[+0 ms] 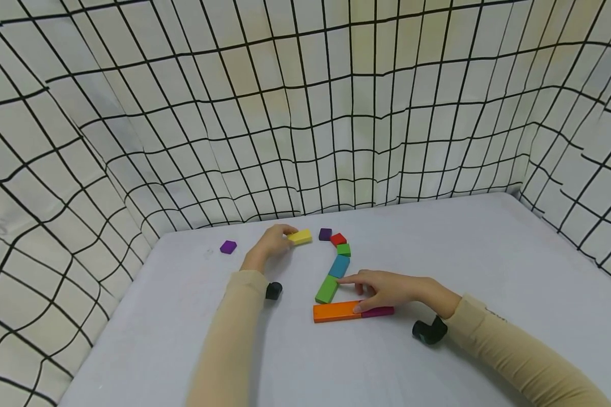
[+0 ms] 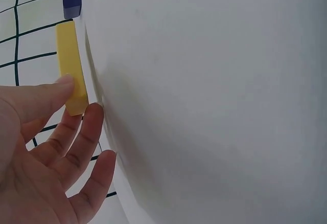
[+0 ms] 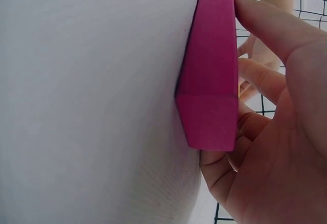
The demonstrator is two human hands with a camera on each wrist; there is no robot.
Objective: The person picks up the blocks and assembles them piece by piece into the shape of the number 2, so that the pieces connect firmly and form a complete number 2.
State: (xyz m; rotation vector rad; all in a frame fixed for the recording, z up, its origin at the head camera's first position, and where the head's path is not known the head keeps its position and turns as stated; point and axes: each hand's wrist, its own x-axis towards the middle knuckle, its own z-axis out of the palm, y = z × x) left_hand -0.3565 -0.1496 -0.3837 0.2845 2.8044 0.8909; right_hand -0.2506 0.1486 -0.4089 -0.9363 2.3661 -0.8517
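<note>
At the far side of the table, my left hand [image 1: 274, 241] pinches the left end of a yellow block [image 1: 301, 237] between thumb and fingers. A dark purple block [image 1: 325, 234] lies just right of it, across a small gap. My right hand [image 1: 387, 287] reaches over the near blocks. Its index fingertip is at a long green block [image 1: 327, 289], and its thumb touches the orange block [image 1: 336, 312] near where that meets a magenta block [image 1: 382, 311]. The right wrist view shows the magenta block [image 3: 212, 55] close up, partly in front of the fingers.
A curved row continues from the long green block through a blue block [image 1: 339, 265], a small green block [image 1: 343, 249] and a red block [image 1: 338, 239]. A lone purple block [image 1: 228, 247] lies left on the white table [image 1: 489, 254]. Black-gridded white walls [image 1: 310, 113] surround it.
</note>
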